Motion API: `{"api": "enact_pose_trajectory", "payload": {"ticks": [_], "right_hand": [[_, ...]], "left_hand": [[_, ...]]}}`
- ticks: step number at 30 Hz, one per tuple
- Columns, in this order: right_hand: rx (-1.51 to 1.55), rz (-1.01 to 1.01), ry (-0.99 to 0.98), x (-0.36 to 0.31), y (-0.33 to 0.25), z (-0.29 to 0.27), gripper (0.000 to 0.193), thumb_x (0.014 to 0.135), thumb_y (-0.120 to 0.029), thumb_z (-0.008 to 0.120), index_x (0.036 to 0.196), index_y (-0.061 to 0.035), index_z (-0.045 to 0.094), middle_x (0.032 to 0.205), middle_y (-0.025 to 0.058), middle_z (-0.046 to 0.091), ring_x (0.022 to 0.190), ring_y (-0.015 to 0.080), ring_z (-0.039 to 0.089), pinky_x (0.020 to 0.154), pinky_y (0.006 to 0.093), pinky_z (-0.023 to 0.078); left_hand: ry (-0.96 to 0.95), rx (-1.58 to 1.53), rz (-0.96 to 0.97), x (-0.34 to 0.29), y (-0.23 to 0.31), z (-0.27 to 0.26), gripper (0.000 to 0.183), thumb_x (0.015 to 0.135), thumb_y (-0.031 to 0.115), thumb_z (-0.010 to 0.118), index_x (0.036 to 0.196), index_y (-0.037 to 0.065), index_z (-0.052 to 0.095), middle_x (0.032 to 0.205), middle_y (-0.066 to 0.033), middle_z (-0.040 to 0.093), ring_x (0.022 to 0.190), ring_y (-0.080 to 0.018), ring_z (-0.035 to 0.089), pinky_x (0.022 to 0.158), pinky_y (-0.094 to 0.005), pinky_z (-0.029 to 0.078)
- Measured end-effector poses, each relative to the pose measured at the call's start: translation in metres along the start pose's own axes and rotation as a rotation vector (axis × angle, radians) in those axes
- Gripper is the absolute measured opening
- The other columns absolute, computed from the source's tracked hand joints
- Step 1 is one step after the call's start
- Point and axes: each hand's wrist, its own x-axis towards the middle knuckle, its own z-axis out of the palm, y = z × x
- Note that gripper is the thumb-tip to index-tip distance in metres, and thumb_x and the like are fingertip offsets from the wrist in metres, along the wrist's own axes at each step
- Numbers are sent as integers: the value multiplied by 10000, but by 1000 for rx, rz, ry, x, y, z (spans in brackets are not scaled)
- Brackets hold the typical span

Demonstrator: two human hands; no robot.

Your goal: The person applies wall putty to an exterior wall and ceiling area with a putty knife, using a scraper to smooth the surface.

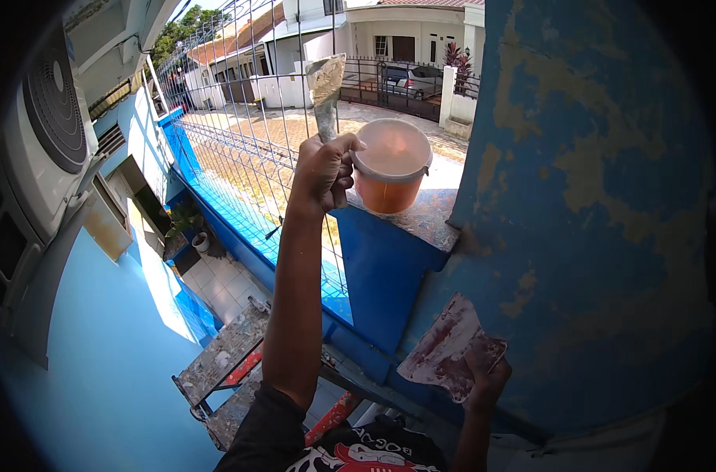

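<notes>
My left hand (326, 171) is raised in front of the wire fence, closed round the handle of a putty knife (325, 88). Its blade points up and is smeared with pale filler. Just right of that hand an orange bucket (388, 189), whitish inside, stands on a paint-spattered ledge (427, 222). Lower down, my right hand (487, 377) grips a wide, flat putty spreader (444, 346) coated with whitish and reddish smears. The spreader is held in front of the blue wall (578, 259), which bears yellowish filler patches; I cannot tell whether it touches the wall.
Below me is a paint-splashed stepladder (224, 354) with red parts (334, 417). The wire fence (240, 118) runs along a low blue wall at the left. An air-conditioner unit (51, 110) hangs at the far left. A potted plant (200, 240) stands on the tiled floor below.
</notes>
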Motion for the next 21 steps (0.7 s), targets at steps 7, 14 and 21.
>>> {"api": "enact_pose_trajectory", "payload": {"ticks": [7,14,21], "right_hand": [[168,-61,-118,7,-36,25,245,850,-31,751,1081,37,704,986,85,729,859,146,662,823,322,525],[-561,-1003,-207,-2,-51,62,170,906,-43,709,1054,39,700,1015,217,738,935,299,738,877,368,567],[-710,-1123,-344,-48,-14,70,182,926,-1,654,1106,9,682,1117,210,703,918,333,740,847,419,578]], "left_hand": [[-211,468,114,-46,73,-29,196,821,179,708,875,19,608,619,-10,569,424,-39,482,391,-195,414],[-123,466,63,-145,49,-52,217,845,172,714,914,20,575,644,-32,596,429,-59,534,369,-194,413],[79,524,143,-197,16,-67,150,850,146,686,832,37,585,647,-18,591,485,-60,560,451,-224,422]]}}
